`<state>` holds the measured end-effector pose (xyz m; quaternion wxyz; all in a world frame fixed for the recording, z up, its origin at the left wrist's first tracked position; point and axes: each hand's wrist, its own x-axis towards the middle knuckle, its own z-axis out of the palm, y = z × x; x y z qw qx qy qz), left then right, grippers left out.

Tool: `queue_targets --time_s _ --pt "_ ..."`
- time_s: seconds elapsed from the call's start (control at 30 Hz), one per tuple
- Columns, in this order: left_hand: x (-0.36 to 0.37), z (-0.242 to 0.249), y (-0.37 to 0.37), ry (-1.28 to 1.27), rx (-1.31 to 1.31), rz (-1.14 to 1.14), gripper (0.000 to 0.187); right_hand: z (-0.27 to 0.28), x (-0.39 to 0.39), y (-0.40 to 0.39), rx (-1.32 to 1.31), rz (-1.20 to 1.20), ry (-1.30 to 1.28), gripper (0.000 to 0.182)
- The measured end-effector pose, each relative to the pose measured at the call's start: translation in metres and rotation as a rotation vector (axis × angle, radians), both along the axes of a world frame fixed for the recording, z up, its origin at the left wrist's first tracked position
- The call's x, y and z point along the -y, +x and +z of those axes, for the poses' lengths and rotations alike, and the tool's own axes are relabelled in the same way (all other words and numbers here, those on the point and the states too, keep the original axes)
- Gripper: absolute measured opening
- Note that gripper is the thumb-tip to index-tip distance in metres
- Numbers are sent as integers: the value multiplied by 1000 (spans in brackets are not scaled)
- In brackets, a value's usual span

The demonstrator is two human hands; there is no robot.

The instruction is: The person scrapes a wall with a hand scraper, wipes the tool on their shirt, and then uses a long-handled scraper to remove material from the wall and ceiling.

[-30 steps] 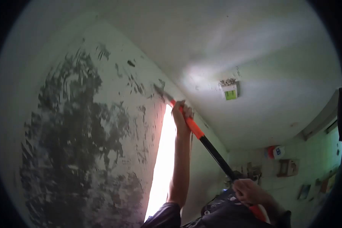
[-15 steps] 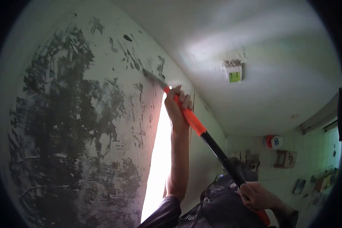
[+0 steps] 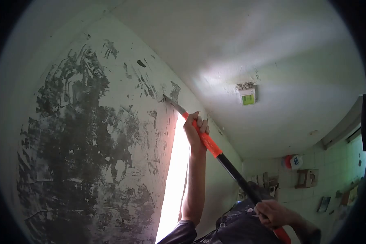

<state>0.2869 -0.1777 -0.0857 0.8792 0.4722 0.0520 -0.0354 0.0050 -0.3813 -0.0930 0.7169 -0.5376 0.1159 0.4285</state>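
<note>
A long-handled scraper slants across the view, with a black shaft and orange grips. Its metal blade touches the wall beside a dark bare patch near the ceiling. My left hand is wrapped round the upper orange grip, just below the blade. Lower down, my right hand closes round the black shaft near its orange end. Dark grey areas and streaks show where the pale wall coating is gone.
A bright window opening lies behind my left forearm. On the ceiling is a box-like fitting with a green face. Below, on the tiled floor, are a stool, a red and white bucket-like object and a dark flat object.
The view has tilted, so wall and ceiling sit lower in it. The blade has shifted slightly along the wall, closer to the dark patch. Both hands keep their hold.
</note>
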Motion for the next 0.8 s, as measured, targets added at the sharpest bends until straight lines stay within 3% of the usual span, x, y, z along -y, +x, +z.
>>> queue_targets --time_s 0.1,0.13,0.23,0.3,0.37,0.43,0.47,0.53,0.67,0.73,0.8 --pt "-7 3 -2 21 -12 -39 11 -13 -8 -6 3 53 51 39" --pt "-6 -14 27 42 71 -70 12 -36 -14 2 436 -9 -115 37" --pt "-15 -53 20 67 33 -42 14 -112 -24 -1 164 -141 128 35" --pt "12 -28 52 43 9 -38 15 -3 -4 31 9 -59 84 33" --pt "19 -11 26 32 -11 -4 17 4 12 18 -51 -129 4 32" --pt "17 1 8 -84 -25 35 15 3 15 7 143 -26 -159 34" --pt "6 0 5 -63 -7 24 18 -2 12 -2 129 -17 -162 34" --pt "0 7 -5 -66 -23 13 19 -14 3 -12 412 112 -114 37" --pt "11 -26 74 -30 188 -114 15 -27 -22 37 281 -21 -139 40" --pt "26 -6 85 -20 254 -96 14 -21 -15 60 243 -111 -193 42" --pt "24 -8 66 -49 2 -3 13 3 4 50 188 -109 -153 43"
